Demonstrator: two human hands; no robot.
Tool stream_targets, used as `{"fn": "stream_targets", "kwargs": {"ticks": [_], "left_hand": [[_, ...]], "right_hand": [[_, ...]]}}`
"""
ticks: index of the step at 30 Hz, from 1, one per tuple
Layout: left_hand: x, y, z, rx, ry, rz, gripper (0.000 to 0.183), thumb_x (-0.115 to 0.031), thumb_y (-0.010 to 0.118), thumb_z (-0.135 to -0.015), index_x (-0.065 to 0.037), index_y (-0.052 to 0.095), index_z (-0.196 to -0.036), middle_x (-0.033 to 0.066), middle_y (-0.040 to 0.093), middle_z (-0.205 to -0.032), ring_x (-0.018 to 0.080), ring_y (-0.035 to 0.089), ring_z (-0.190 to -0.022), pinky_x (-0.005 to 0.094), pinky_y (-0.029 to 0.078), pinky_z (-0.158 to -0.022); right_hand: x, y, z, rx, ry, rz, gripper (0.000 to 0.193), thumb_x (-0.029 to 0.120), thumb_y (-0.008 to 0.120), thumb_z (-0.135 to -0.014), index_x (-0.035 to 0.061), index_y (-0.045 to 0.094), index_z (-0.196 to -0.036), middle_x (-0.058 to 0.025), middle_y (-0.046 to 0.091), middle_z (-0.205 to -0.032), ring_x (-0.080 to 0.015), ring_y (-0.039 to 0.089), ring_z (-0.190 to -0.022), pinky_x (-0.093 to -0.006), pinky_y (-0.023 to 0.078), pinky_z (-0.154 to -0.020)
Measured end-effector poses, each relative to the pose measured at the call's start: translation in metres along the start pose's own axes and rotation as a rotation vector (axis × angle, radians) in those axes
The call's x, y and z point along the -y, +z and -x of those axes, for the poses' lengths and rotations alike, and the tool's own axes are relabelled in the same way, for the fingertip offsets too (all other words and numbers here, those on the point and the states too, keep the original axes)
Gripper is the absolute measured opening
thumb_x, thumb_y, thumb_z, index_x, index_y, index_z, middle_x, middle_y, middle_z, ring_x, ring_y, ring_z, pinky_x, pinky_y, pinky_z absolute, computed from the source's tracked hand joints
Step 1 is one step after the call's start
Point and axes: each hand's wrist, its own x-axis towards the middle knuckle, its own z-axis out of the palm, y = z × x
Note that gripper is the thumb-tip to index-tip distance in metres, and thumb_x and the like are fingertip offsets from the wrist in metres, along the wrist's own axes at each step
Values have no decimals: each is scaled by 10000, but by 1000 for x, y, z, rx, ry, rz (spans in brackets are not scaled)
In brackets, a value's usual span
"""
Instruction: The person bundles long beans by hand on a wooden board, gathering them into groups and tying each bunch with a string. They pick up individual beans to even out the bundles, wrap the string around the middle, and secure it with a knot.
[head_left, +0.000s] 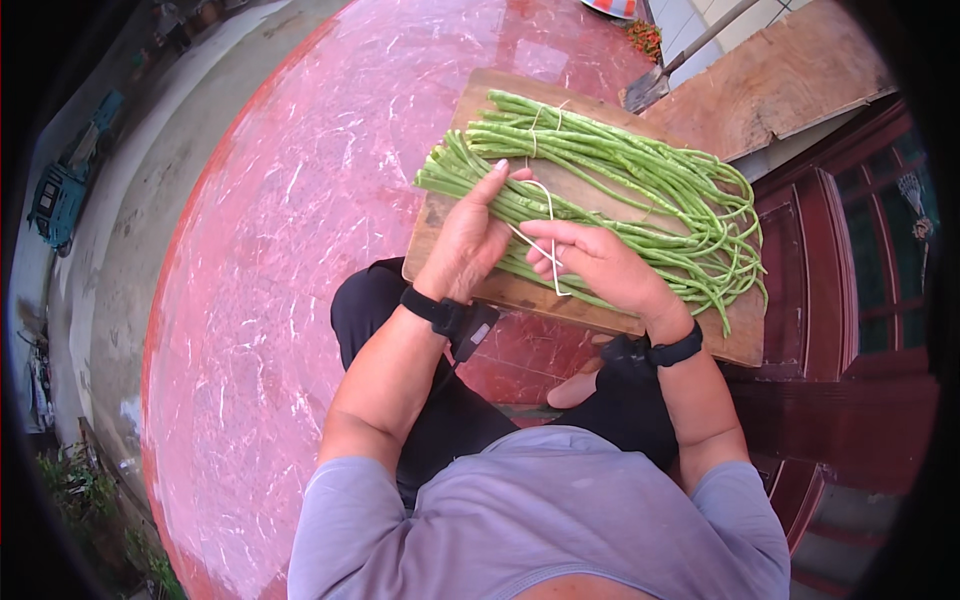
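Two bundles of long green beans lie across a wooden board in front of me. The far bundle (600, 135) has a thin pale tie round it near its cut ends. Over the near bundle (590, 215) a white string (551, 215) makes a loose loop. My left hand (470, 240) rests across this bundle near its cut ends, thumb and finger closed where one part of the string begins. To its right, my right hand (605, 265) pinches the string just above the beans. The fingers' undersides are partly hidden.
The wooden board (430, 245) sits above my knees. Beyond it, a shovel (650, 88) leans by a plywood sheet (780, 85). A dark red door (800, 270) stands close on the right. Red patterned floor (270, 300) spreads to the left.
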Motion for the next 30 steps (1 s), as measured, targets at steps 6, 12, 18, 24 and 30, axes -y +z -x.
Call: {"fn": "stream_targets", "kwargs": {"ticks": [6, 12, 18, 24, 30], "left_hand": [[-2, -3, 1, 44, -12, -2, 327, -220, 591, -937, 55, 577, -1113, 162, 634, -1080, 236, 611, -1003, 390, 502, -921], [0, 2, 3, 25, 27, -36, 338, -237, 585, -941, 51, 592, -1118, 152, 637, -1071, 218, 613, -993, 359, 505, -903], [0, -2, 0, 64, 52, -73, 326, -232, 580, -944, 40, 594, -1123, 143, 638, -1066, 204, 612, -991, 344, 508, -887], [1, 2, 0, 79, 87, -148, 227, -195, 598, -930, -20, 611, -1073, 81, 641, -1040, 165, 604, -971, 319, 491, -867], [4, 12, 8, -66, 254, -305, 155, -94, 668, -854, -63, 615, -996, 23, 635, -952, 118, 585, -895, 271, 479, -782]], "right_hand": [[-2, 6, -5, -10, 34, -254, 317, 89, 556, -925, -31, 580, -1217, -102, 651, -1024, -147, 614, -923, -277, 507, -819], [-3, 14, -4, -134, -13, 47, 302, 81, 630, -882, 22, 620, -1178, -8, 640, -888, -66, 588, -793, -225, 488, -733], [10, 16, -5, -220, -120, 296, 295, 58, 666, -840, 48, 645, -1134, 2, 620, -845, -69, 574, -756, -229, 482, -700], [7, 1, -20, -350, -462, 602, 200, 59, 701, -786, 54, 677, -985, -72, 646, -814, -170, 619, -742, -288, 494, -669], [9, 0, -29, -464, -553, 637, 119, 43, 707, -771, 51, 676, -885, -72, 646, -778, -173, 622, -696, -289, 479, -618]]}}
